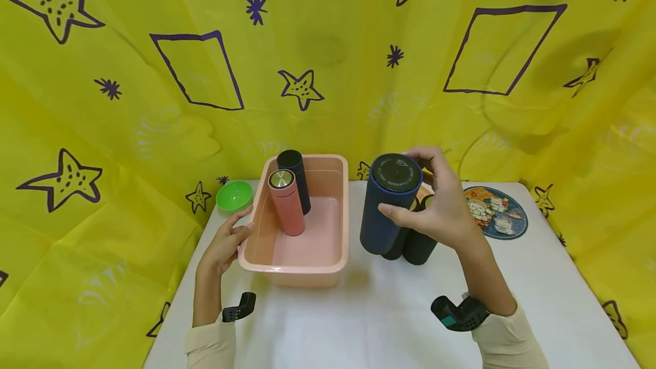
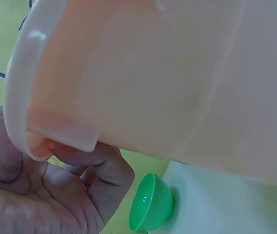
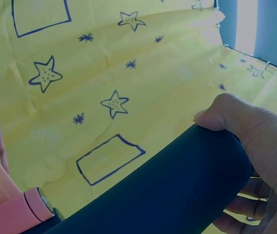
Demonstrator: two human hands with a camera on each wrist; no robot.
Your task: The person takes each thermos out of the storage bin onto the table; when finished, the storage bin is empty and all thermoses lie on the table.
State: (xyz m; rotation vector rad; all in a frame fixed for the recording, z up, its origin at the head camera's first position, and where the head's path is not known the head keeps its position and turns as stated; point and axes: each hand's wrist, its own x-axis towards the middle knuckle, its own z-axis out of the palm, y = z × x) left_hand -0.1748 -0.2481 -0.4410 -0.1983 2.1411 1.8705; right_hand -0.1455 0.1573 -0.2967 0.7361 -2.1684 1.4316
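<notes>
My left hand (image 1: 224,248) grips the left rim of a pale pink plastic basin (image 1: 307,279), its fingers curled under the rim in the left wrist view. Inside the basin a pink thermos bottle (image 1: 288,209) with a silver-topped lid stands beside a dark thermos bottle (image 1: 299,178). Right of the basin, my right hand (image 1: 448,209) holds a dark blue bottle (image 1: 381,218) by its upper end, thumb in front and fingers behind. The black end face with small printed marks faces up. In the right wrist view the bottle (image 3: 172,180) slants across the frame.
Partly hidden behind the held bottle, dark bottles (image 1: 420,246) stand on the white table (image 1: 369,323). A green bowl (image 1: 234,195) sits at the back left. At the back right lies a round picture mat (image 1: 504,215). Yellow patterned cloth (image 1: 333,124) encloses the table's back and sides.
</notes>
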